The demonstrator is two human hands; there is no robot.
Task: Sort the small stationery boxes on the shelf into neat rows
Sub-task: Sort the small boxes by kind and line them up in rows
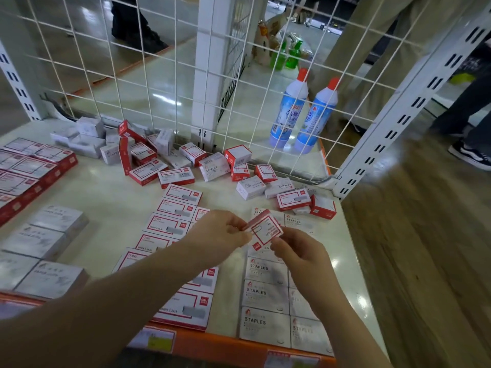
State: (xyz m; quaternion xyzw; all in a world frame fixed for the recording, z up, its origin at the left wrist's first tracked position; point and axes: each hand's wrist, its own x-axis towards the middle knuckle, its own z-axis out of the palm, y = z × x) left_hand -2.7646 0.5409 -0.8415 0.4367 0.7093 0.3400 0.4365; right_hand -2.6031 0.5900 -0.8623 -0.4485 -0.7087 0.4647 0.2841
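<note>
Pinched between the fingertips of the left hand (225, 232) and the right hand (297, 251), a red-and-white staple box (265, 229) is held tilted just above the near right part of the shelf (111, 197), each hand closed on one end of it. From the left, the sorting can be judged well advanced but unfinished. At the far left edge, red-and-white boxes (29, 168) are laid flat in close rows, and nearer on that side larger grey-white boxes (45, 248) are set edge to edge. At centre, a column of red-framed boxes (175, 216) runs from mid-shelf towards the near orange shelf edge (225, 346), partly hidden by the left forearm. To its right, two columns of white boxes marked STAPLES (265, 296) are lined up below the held box. Left to be done is the jumble of unsorted boxes (186, 163) strewn along the far side against the wire mesh panel (132, 62), some upright, some on their sides, red and white mixed. Behind the mesh, two blue cleaner bottles (305, 112) are stood on the neighbouring shelf.
</note>
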